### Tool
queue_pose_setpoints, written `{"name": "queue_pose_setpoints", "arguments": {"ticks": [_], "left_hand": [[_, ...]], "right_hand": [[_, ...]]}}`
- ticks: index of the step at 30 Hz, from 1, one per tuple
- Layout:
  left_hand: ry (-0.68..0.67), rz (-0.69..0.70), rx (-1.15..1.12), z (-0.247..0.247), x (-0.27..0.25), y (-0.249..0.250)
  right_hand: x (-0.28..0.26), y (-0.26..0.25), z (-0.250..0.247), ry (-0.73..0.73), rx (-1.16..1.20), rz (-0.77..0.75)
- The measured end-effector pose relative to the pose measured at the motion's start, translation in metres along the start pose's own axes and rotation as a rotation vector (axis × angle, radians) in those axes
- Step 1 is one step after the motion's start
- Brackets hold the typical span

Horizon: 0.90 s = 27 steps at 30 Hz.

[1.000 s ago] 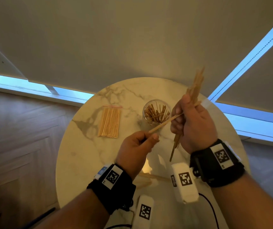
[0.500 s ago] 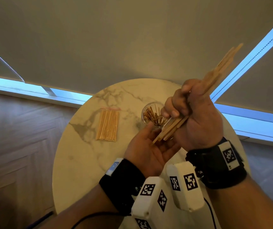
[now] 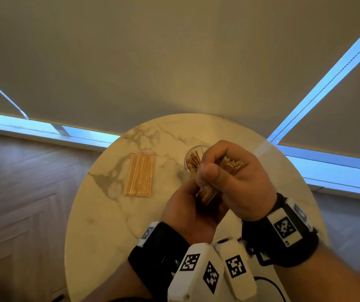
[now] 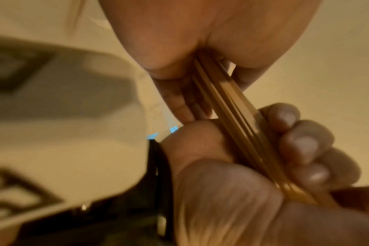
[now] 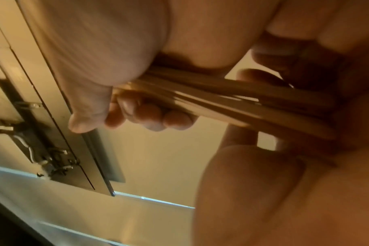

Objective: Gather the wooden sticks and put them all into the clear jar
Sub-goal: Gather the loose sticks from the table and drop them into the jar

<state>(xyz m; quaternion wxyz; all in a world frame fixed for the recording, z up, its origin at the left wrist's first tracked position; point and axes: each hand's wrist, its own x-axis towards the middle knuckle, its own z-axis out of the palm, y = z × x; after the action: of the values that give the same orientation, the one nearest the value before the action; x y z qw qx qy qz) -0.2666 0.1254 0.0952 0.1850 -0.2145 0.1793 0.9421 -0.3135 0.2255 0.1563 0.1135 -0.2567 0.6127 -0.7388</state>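
Note:
My right hand (image 3: pixel 220 173) grips a bundle of flat wooden sticks (image 3: pixel 232 165) in its fist, just in front of the clear jar (image 3: pixel 191 159). Below it, my left hand (image 3: pixel 191 205) takes the bundle's lower ends (image 3: pixel 207 196) in its palm. The left wrist view has the left fingers (image 4: pixel 297 141) curled round the sticks (image 4: pixel 238 126). In the right wrist view the sticks (image 5: pixel 232 99) run between both hands. The jar holds several sticks standing on end; my right hand hides part of it.
A clear bag of more sticks (image 3: pixel 140 174) with a red seal lies flat to the left of the jar on the round marble table (image 3: pixel 109 225). Window blinds stand behind the table. Wooden floor lies to the left.
My left hand passed a single stick into the right hand's bundle, then turned palm up and closed on the lower ends. The bundle swung from upright to pointing toward me.

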Motion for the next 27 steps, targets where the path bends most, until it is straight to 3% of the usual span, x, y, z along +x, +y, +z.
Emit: {"name": "queue_pose_setpoints", "arguments": {"ticks": [4,8,12,15,18,22,24,27], "left_hand": [[0.130,0.020,0.079,-0.004,0.004,-0.003],[0.257,0.031,0.318,-0.007,0.006,0.007],[0.259,0.061,0.406,-0.008,0.009,0.016],[0.278,0.107,0.551,-0.001,0.012,0.023],[0.325,0.211,0.928,-0.003,0.024,0.035],[0.394,0.514,1.630,-0.020,0.037,0.063],[0.371,0.541,1.806,-0.024,0.045,0.067],[0.261,0.411,1.928,-0.025,0.061,0.067]], "right_hand": [[-0.001,0.004,-0.001,-0.070,-0.263,0.007],[-0.002,0.008,-0.008,-0.066,-0.528,0.003],[-0.010,0.009,-0.019,-0.042,-0.616,-0.060],[-0.010,0.016,-0.023,0.073,-0.671,-0.086],[-0.003,0.019,-0.031,0.262,-0.683,-0.049],[0.015,0.023,-0.048,0.475,-0.815,-0.039],[0.028,0.035,-0.053,0.477,-0.902,-0.021],[0.041,0.065,-0.053,0.337,-1.042,0.079]]}}
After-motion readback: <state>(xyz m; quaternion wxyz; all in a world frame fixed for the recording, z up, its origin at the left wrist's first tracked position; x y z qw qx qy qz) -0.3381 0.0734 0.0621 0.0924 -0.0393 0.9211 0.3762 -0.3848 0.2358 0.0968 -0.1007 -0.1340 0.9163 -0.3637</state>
